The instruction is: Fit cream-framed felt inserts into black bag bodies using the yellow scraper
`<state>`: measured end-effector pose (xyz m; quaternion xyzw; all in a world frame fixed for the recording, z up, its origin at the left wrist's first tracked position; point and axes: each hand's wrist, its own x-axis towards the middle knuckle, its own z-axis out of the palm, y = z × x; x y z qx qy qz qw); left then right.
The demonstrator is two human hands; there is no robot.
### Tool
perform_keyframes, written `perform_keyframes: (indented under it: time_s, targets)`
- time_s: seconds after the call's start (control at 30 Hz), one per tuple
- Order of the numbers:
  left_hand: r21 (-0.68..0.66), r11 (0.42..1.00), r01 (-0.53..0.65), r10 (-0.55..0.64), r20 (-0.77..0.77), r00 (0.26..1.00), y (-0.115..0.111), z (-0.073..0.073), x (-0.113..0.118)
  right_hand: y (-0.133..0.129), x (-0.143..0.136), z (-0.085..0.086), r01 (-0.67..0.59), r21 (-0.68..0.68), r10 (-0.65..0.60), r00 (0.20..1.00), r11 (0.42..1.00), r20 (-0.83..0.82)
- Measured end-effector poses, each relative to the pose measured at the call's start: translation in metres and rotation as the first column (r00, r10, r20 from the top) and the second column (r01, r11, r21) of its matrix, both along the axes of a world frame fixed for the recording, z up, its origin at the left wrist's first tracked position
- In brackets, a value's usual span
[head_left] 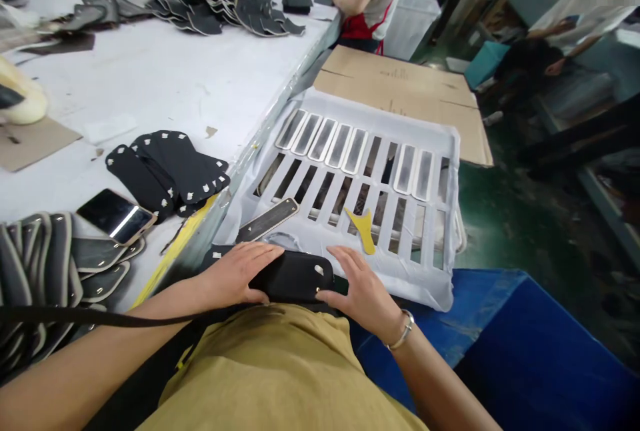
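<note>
A black rounded panel [293, 277] lies lengthwise in front of my body, with a pale tab and a small shiny stud near its right end. My left hand [235, 274] grips it left of the middle, fingers over the top and thumb at the near edge. At the right end, my right hand [357, 287] has its thumb against the near corner and fingers raised around the far side. Just beyond lie a narrow grey strip with studs [267, 219] and a yellow forked piece [364, 227], both on a white slotted rack [320, 223].
Light-edged strips [324, 139] fill some rack slots. To the left, the white table [165, 77] carries black panels [183, 167], a phone [117, 216] and stacked grey pieces [37, 264]. Cardboard [400, 81] lies behind the rack; a blue bin [485, 311] stands right. Other people are beyond.
</note>
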<state>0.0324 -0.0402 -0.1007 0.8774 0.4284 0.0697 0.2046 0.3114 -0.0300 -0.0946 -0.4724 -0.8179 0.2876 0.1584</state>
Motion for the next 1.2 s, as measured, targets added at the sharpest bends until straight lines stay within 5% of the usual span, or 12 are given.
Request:
perform_keyframes:
  time_s: [0.1, 0.2, 0.57, 0.9, 1.2]
  targets:
    - [-0.046, 0.999, -0.003, 0.001, -0.028, 1.000, 0.000, -0.003, -0.009, 0.011, -0.017, 0.000, -0.256, 0.043, 0.251, 0.963, 0.966, 0.100]
    - [-0.036, 0.999, 0.004, -0.005, -0.030, 1.000, -0.001, -0.003, -0.007, 0.015, -0.029, -0.003, -0.343, 0.035, 0.331, 0.924, 0.938, 0.190]
    - [0.050, 0.996, 0.070, -0.063, -0.138, 0.988, -0.003, -0.001, 0.005, 0.008, -0.032, -0.002, -0.324, 0.022, 0.301, 0.901, 0.946, 0.314]
    - [0.137, 0.990, 0.046, -0.040, -0.044, 0.998, -0.007, -0.011, 0.004, 0.004, -0.040, -0.011, -0.264, 0.035, 0.245, 0.930, 0.964, 0.274]
    - [0.079, 0.997, -0.018, 0.015, 0.035, 0.999, -0.006, -0.014, 0.001, 0.009, -0.037, -0.012, -0.235, -0.024, 0.235, 0.954, 0.972, 0.187]
